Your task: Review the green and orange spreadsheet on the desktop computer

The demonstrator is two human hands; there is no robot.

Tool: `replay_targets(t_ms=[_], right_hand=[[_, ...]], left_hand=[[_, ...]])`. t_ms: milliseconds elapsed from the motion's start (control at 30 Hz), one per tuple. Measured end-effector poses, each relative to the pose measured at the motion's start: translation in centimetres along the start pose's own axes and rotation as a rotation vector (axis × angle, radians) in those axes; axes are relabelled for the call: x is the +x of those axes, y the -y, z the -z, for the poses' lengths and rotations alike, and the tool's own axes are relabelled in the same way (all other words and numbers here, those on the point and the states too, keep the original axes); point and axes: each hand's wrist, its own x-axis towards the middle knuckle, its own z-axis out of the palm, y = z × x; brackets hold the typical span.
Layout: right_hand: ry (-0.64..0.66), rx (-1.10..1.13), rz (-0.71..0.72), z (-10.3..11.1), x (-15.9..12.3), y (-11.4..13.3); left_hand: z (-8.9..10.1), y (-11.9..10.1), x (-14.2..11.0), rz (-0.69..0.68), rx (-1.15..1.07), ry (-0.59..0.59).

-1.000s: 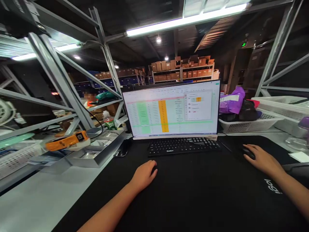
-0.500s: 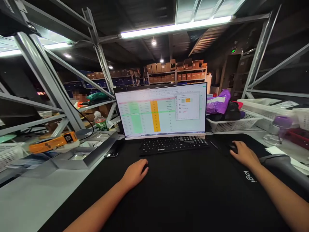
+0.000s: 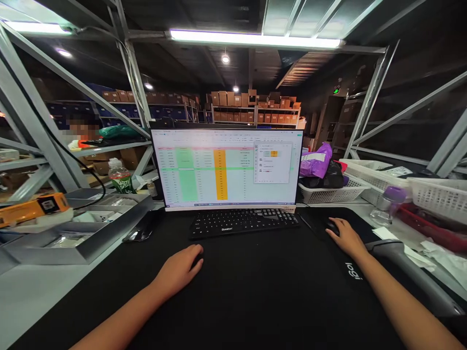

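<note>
My right hand (image 3: 346, 237) rests over a dark computer mouse (image 3: 332, 226), with its fingers draped round it and most of the mouse hidden beneath. On the black desk mat (image 3: 255, 291) lies my left hand (image 3: 180, 267), loosely curled, thumb apart from the fingers and nothing visible in it. The black keyboard (image 3: 244, 224) is just ahead of that hand, not touched. Behind it stands a monitor (image 3: 233, 177) displaying a spreadsheet with green and orange columns and a small window at its right.
Left are a black phone-like object (image 3: 138, 233), grey trays (image 3: 87, 248), an orange box (image 3: 32, 208) and a drink bottle (image 3: 120, 176). Right are a barcode scanner (image 3: 412, 267), white baskets (image 3: 333, 193) and a purple-lidded jar (image 3: 386, 206). A person (image 3: 82, 131) is beyond the left shelf frame.
The view has turned slightly right, so everything sits further left in the picture. My right hand is still on the mouse, and my left hand still rests on the mat.
</note>
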Motion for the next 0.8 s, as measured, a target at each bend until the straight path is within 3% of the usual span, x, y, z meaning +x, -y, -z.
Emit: replay_targets(t_ms=[133, 367, 800], right_hand=[[0.008, -0.014, -0.006, -0.2, 0.2, -0.5], [-0.094, -0.023, 0.052, -1.7, 0.7, -1.8], [0.023, -0.011, -0.008, -0.4, 0.4, -0.4]], left_hand=[[-0.1, 0.0, 0.0, 0.007, -0.001, -0.004], [-0.3, 0.2, 0.0, 0.010, 0.017, 0.004], [-0.5, 0.5, -0.1, 0.002, 0.024, -0.006]])
